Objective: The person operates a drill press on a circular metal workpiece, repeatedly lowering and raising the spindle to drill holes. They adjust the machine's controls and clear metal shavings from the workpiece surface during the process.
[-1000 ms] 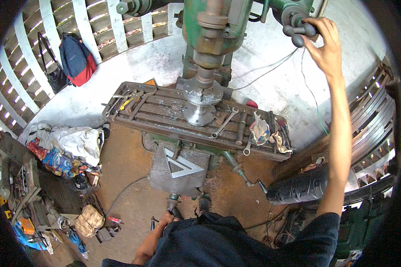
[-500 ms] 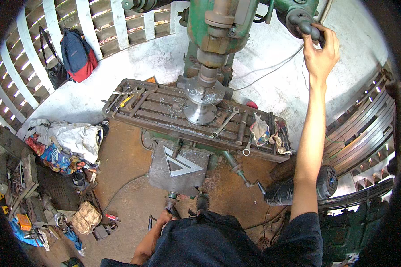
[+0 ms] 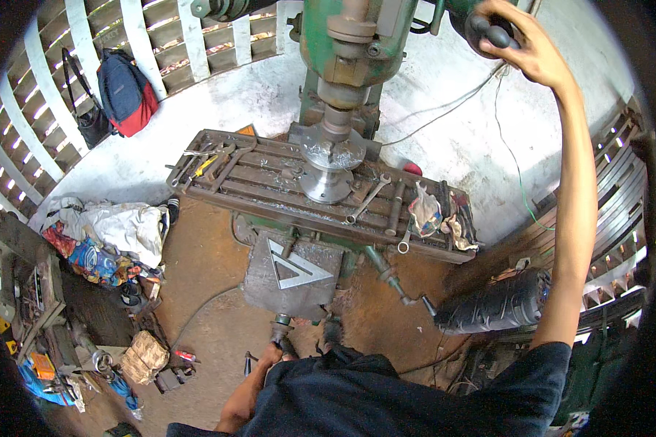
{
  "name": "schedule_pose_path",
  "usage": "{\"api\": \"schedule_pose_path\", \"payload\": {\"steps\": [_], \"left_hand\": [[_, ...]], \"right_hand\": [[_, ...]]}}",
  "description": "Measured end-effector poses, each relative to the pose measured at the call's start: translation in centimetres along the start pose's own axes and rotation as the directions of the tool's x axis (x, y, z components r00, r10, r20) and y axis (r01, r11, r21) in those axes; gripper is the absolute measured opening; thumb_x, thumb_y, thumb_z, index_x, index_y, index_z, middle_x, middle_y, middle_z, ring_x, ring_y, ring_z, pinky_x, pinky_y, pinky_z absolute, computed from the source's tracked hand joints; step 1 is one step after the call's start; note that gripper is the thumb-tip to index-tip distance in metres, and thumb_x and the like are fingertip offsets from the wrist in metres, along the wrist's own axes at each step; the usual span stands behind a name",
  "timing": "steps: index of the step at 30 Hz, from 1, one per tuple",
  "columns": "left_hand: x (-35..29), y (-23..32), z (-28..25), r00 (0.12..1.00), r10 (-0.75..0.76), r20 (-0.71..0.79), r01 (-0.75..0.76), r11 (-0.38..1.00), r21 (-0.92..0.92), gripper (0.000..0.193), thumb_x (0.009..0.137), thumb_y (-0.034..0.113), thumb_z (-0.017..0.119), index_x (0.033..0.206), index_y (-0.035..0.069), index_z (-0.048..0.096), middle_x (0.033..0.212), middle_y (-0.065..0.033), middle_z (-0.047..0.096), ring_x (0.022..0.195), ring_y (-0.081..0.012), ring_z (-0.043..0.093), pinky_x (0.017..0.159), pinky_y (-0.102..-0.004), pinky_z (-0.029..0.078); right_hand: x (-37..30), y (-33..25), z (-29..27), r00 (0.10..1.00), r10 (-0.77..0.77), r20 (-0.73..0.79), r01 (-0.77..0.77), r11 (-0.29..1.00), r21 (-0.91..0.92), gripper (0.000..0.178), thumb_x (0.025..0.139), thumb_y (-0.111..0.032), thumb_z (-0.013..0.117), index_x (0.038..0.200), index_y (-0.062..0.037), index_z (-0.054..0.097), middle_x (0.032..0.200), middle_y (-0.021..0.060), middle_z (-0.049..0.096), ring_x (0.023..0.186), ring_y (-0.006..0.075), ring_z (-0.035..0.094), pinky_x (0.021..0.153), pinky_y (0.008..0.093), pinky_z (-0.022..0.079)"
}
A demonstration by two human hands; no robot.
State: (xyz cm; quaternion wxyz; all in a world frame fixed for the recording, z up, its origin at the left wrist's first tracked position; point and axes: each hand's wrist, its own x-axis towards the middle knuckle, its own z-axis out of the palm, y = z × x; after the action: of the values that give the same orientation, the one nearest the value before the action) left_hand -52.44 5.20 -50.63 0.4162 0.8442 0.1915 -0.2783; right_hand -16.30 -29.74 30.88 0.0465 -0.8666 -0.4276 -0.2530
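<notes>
I am reaching up with my right hand (image 3: 528, 51), fingers curled around the black knob handle (image 3: 492, 33) on the head of the green milling machine (image 3: 350, 44). My left hand (image 3: 273, 355) is low, closed around the crank handle (image 3: 280, 328) below the machine's knee, just above my dark shirt.

The round steel workpiece (image 3: 326, 182) is sitting on the slotted machine table (image 3: 270, 193), directly under the cutter (image 3: 333, 149), which is hanging just above or touching it; I cannot tell which.

Loose on the table: a combination wrench (image 3: 368, 198), more wrenches at the left end (image 3: 211, 162), a bundle of rags (image 3: 434, 215) at the right end.

My judgement: I am in the setting-up step, one hand on the head control, the other on the knee crank, bringing work and cutter together. The next move is calling for slow, small turns of the crank while watching the gap at the cutter, and for keeping the wrenches clear of the spindle.
</notes>
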Motion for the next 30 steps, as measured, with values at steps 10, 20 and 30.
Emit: {"api": "schedule_pose_path", "payload": {"steps": [10,20,30], "left_hand": [[0.0,0.4,-0.3,1.0,-0.018,0.014,0.018,0.999,-0.035,0.044,0.083,0.024,0.054,0.114,-0.007,0.058,0.105,-0.0323,0.064,0.102,-0.0436,0.064,0.086,-0.048,0.051],[0.1,-0.1,0.0,0.998,-0.055,0.025,0.055,0.998,-0.029,0.047,0.081,0.024,0.055,0.114,-0.01,0.059,0.111,-0.0356,0.062,0.108,-0.0452,0.062,0.089,-0.0481,0.05],[-0.6,1.0,-0.5,0.998,-0.043,0.054,0.041,0.999,0.028,0.045,0.082,0.022,0.055,0.116,-0.006,0.059,0.108,-0.0309,0.065,0.106,-0.0425,0.064,0.087,-0.0478,0.051]], "right_hand": [[-0.2,-0.3,2.5,0.938,0.187,-0.293,-0.09,0.945,0.316,0.031,0.084,-0.004,0.071,0.114,-0.0033,0.065,0.099,0.0031,0.064,0.092,0.0143,0.06,0.082,0.029,0.05],[-0.7,0.5,5.5,0.781,0.345,-0.52,0.036,0.807,0.589,0.033,0.092,-0.004,0.065,0.124,-0.0048,0.058,0.095,0.0012,0.06,0.076,0.0094,0.059,0.069,0.0234,0.049],[-0.6,1.4,5.4,0.879,0.244,-0.41,0.079,0.772,0.63,0.042,0.091,-0.012,0.065,0.13,-0.0041,0.052,0.081,0.001,0.058,0.069,0.0098,0.056,0.062,0.0243,0.045]]}}
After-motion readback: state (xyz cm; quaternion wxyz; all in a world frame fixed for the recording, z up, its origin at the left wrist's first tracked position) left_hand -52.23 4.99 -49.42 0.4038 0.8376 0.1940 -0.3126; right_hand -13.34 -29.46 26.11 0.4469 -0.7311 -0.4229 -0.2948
